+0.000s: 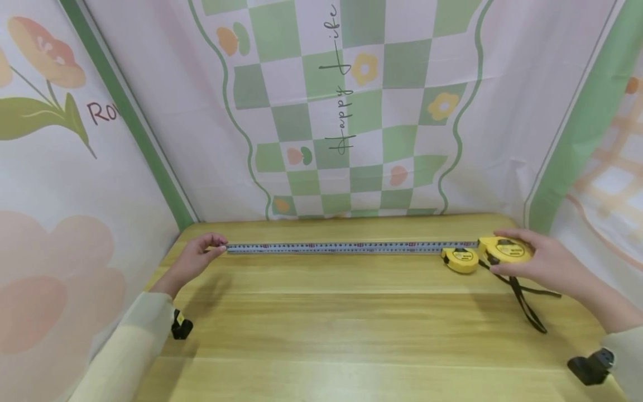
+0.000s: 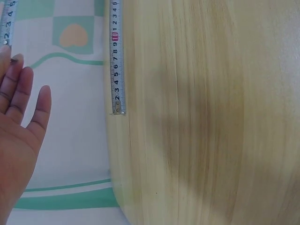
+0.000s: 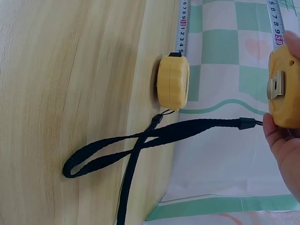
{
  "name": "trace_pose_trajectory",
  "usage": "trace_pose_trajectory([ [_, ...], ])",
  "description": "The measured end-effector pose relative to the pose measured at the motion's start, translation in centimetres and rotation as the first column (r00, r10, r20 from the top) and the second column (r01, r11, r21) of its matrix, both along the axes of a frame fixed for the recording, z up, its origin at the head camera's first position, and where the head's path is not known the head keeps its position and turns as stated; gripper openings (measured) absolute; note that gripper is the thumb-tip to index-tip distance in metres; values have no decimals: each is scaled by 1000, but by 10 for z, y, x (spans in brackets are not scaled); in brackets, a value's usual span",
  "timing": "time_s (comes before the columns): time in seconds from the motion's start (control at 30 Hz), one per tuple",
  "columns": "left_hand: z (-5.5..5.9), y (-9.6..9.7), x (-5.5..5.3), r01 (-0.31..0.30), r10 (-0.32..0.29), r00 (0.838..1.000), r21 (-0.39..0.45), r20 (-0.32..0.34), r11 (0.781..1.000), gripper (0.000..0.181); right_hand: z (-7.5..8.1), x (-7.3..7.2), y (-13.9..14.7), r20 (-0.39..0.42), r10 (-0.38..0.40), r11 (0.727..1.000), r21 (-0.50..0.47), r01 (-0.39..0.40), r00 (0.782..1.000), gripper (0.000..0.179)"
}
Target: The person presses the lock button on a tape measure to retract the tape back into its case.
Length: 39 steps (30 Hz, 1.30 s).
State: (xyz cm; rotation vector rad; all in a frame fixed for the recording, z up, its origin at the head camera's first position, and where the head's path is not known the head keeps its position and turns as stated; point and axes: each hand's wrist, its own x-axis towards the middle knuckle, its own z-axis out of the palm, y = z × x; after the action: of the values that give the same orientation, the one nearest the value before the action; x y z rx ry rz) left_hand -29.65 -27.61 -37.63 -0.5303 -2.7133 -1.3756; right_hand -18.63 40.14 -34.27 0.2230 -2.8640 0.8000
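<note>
My right hand [image 1: 557,265] grips the larger yellow tape measure [image 1: 507,251] at the right of the table. Its blade is drawn out leftward, and my left hand [image 1: 193,259] pinches the free end between thumb and fingers. In the left wrist view the held blade [image 2: 8,21] shows at the upper left corner. A smaller yellow tape measure [image 3: 173,83] lies on the table just left of the larger one. Its own extended blade [image 2: 116,70] runs along the table, nearly parallel to the held one; in the head view the two blades overlap.
A black wrist strap [image 3: 197,127] hangs from the larger tape measure, and another strap [image 3: 125,187] trails from the smaller one. The wooden table [image 1: 341,329] meets a patterned fabric wall [image 1: 346,123] behind. Side panels stand left and right.
</note>
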Motion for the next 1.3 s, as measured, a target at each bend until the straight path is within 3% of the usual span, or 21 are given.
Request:
trace_pose_trajectory([
  [0.53,1,5,0,4,-4,1000,19,0,1000,26,1,-2,-5,2,-3,1000,-4,3,1000,81],
  [1.3,6,9,1,16,-16,1000,37,7,999,24,8,4,-10,-14,-43,995,-94,41,999,79],
])
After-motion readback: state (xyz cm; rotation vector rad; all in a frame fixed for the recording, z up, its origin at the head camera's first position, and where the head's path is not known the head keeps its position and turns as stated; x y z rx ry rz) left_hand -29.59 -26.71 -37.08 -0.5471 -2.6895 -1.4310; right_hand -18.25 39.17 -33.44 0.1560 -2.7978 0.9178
